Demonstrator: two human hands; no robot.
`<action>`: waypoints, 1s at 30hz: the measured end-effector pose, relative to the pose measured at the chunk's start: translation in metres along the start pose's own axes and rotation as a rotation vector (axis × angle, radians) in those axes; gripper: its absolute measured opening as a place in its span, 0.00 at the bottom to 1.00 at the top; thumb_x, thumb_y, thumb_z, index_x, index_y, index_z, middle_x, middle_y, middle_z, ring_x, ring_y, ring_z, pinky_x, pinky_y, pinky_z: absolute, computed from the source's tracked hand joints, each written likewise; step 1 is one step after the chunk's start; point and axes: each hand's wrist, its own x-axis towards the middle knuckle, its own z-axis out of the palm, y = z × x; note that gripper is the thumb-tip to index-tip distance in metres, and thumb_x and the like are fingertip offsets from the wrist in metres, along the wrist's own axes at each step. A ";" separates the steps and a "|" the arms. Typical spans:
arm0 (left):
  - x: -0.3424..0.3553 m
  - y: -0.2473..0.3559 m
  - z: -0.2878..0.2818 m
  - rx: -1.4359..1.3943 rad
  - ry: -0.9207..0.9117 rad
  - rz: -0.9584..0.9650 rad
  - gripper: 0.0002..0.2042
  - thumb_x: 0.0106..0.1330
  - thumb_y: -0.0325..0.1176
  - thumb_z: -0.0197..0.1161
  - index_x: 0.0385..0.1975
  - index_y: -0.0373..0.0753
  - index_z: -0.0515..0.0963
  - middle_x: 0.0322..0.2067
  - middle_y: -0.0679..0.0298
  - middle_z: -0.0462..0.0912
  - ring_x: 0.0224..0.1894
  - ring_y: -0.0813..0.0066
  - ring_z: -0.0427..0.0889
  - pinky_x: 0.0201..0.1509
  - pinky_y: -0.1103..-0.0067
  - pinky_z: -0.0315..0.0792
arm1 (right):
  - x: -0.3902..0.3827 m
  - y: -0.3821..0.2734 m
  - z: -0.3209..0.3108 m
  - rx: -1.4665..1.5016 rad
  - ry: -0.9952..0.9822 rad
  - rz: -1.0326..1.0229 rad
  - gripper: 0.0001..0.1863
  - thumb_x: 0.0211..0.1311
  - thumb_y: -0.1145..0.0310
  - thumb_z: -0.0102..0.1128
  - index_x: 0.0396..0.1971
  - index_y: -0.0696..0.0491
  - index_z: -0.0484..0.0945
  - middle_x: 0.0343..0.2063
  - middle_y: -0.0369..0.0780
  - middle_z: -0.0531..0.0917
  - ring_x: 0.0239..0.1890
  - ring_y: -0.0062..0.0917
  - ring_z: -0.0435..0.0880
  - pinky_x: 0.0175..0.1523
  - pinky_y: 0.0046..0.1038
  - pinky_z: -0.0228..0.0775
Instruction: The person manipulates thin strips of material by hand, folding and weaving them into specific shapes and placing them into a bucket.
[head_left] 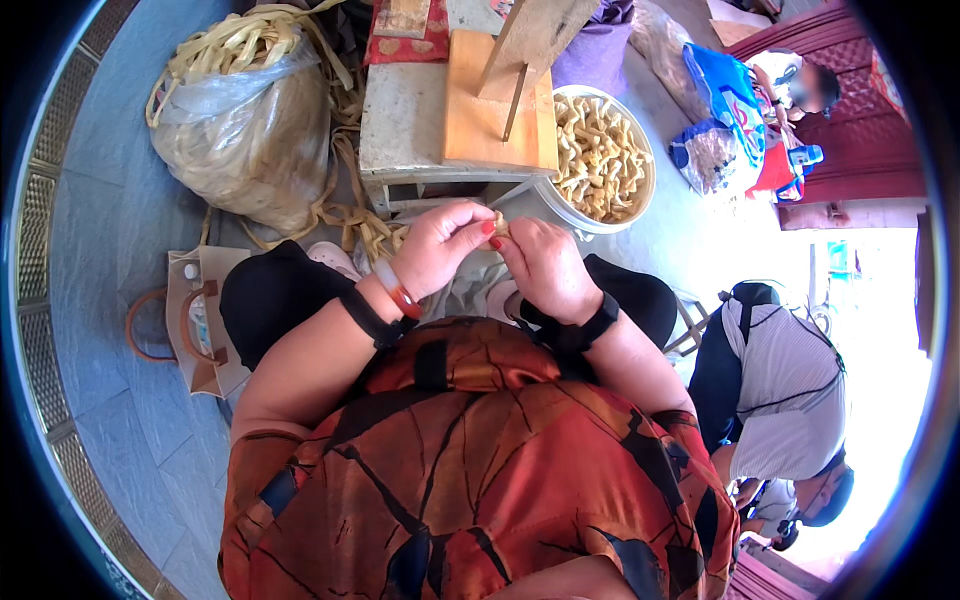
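In front of my body, my left hand [438, 248] and my right hand [550, 265] meet at the fingertips. Thumbs and forefingers pinch a small tan strip knot [501, 226] between them; most of it is hidden by the fingers. Just beyond my right hand stands a round white bucket [597, 228] full of similar tan knots [603, 150]. To the far left slumps a big clear plastic bag [245, 145] with long tan strips [240, 45] spilling from its top. More loose strips [372, 232] trail down near my left hand.
A worn low table [403, 135] ahead carries a wooden board [500, 140] with an upright plank [530, 45]. A beige handbag [210, 375] stands left of my knee. Bright packages [720, 85] lie far right. One person [785, 380] bends at right; another [795, 85] is farther off.
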 end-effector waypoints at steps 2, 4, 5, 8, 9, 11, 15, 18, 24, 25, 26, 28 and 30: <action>0.001 0.007 0.000 0.064 0.053 -0.012 0.08 0.71 0.33 0.56 0.37 0.34 0.77 0.30 0.67 0.79 0.32 0.83 0.74 0.40 0.83 0.72 | -0.001 0.002 0.000 -0.004 -0.002 -0.089 0.09 0.62 0.70 0.56 0.26 0.58 0.72 0.24 0.50 0.76 0.29 0.48 0.75 0.34 0.39 0.68; 0.006 0.014 -0.011 0.256 0.141 0.062 0.10 0.73 0.35 0.52 0.37 0.36 0.76 0.27 0.72 0.77 0.29 0.86 0.69 0.37 0.86 0.68 | -0.006 -0.014 -0.010 0.318 -0.124 0.045 0.11 0.67 0.68 0.53 0.26 0.58 0.72 0.21 0.45 0.76 0.24 0.38 0.76 0.31 0.34 0.68; 0.007 0.022 -0.015 0.339 0.187 0.107 0.11 0.74 0.35 0.50 0.35 0.36 0.76 0.26 0.70 0.77 0.28 0.87 0.69 0.35 0.86 0.67 | -0.009 -0.016 -0.014 0.412 -0.171 0.112 0.11 0.68 0.67 0.51 0.26 0.58 0.73 0.21 0.43 0.76 0.23 0.35 0.76 0.30 0.33 0.68; 0.007 0.029 -0.015 0.494 0.176 0.182 0.10 0.74 0.35 0.50 0.35 0.36 0.75 0.26 0.65 0.78 0.27 0.84 0.70 0.33 0.84 0.68 | -0.007 0.008 -0.011 0.409 -0.021 0.162 0.13 0.71 0.66 0.48 0.28 0.58 0.73 0.21 0.40 0.77 0.23 0.28 0.77 0.30 0.28 0.69; 0.004 0.027 -0.012 0.520 0.188 0.249 0.08 0.72 0.32 0.51 0.36 0.35 0.75 0.26 0.62 0.79 0.28 0.80 0.74 0.34 0.82 0.70 | -0.005 0.009 -0.009 0.332 0.091 0.016 0.11 0.68 0.67 0.52 0.29 0.58 0.73 0.21 0.41 0.77 0.23 0.30 0.77 0.31 0.29 0.69; 0.003 0.024 -0.004 0.494 0.149 0.290 0.07 0.71 0.31 0.53 0.37 0.35 0.76 0.26 0.62 0.79 0.29 0.77 0.77 0.35 0.81 0.71 | -0.002 0.003 -0.007 0.232 0.187 -0.201 0.07 0.62 0.69 0.57 0.30 0.57 0.74 0.22 0.42 0.77 0.24 0.34 0.78 0.31 0.31 0.70; 0.005 0.026 -0.002 0.560 0.149 0.322 0.05 0.69 0.28 0.54 0.37 0.35 0.76 0.26 0.61 0.79 0.30 0.72 0.79 0.37 0.80 0.72 | 0.003 -0.014 -0.013 0.053 0.063 -0.310 0.07 0.52 0.76 0.62 0.29 0.55 0.72 0.21 0.42 0.76 0.24 0.40 0.78 0.30 0.34 0.70; 0.014 0.033 -0.017 0.592 0.172 0.190 0.07 0.70 0.32 0.55 0.34 0.34 0.75 0.26 0.60 0.79 0.29 0.74 0.77 0.36 0.81 0.71 | -0.003 -0.005 -0.025 0.073 0.068 -0.214 0.08 0.51 0.78 0.62 0.28 0.54 0.70 0.19 0.41 0.76 0.23 0.39 0.77 0.28 0.34 0.69; 0.027 0.035 -0.034 0.284 -0.199 -0.178 0.08 0.71 0.33 0.55 0.32 0.37 0.74 0.23 0.72 0.72 0.27 0.87 0.70 0.31 0.86 0.66 | 0.015 0.010 -0.033 0.013 0.184 -0.187 0.07 0.53 0.80 0.59 0.33 0.56 0.73 0.25 0.43 0.77 0.28 0.39 0.79 0.33 0.32 0.71; 0.032 0.035 -0.034 0.347 -0.169 -0.144 0.07 0.70 0.34 0.55 0.32 0.38 0.74 0.22 0.75 0.70 0.25 0.89 0.67 0.29 0.87 0.64 | 0.021 0.013 -0.034 0.004 0.201 -0.191 0.07 0.54 0.80 0.59 0.33 0.56 0.73 0.26 0.43 0.78 0.28 0.39 0.79 0.33 0.33 0.72; 0.038 0.038 -0.034 0.372 -0.121 -0.130 0.08 0.70 0.34 0.55 0.31 0.37 0.74 0.22 0.75 0.69 0.25 0.89 0.67 0.29 0.87 0.64 | 0.028 0.015 -0.035 -0.005 0.217 -0.196 0.07 0.54 0.80 0.58 0.33 0.56 0.73 0.26 0.44 0.78 0.29 0.40 0.79 0.34 0.33 0.72; 0.053 0.045 -0.033 0.416 -0.030 -0.097 0.08 0.70 0.34 0.55 0.31 0.37 0.73 0.22 0.76 0.69 0.25 0.89 0.67 0.29 0.87 0.64 | 0.046 0.019 -0.039 -0.076 0.291 -0.260 0.06 0.54 0.81 0.56 0.32 0.56 0.74 0.27 0.44 0.78 0.30 0.41 0.80 0.35 0.34 0.73; 0.075 0.040 -0.031 0.475 0.099 0.033 0.08 0.69 0.34 0.56 0.31 0.36 0.73 0.19 0.70 0.70 0.24 0.83 0.69 0.28 0.82 0.65 | 0.067 0.025 -0.041 -0.114 0.387 -0.261 0.06 0.54 0.80 0.56 0.32 0.55 0.73 0.27 0.44 0.78 0.29 0.42 0.79 0.34 0.36 0.73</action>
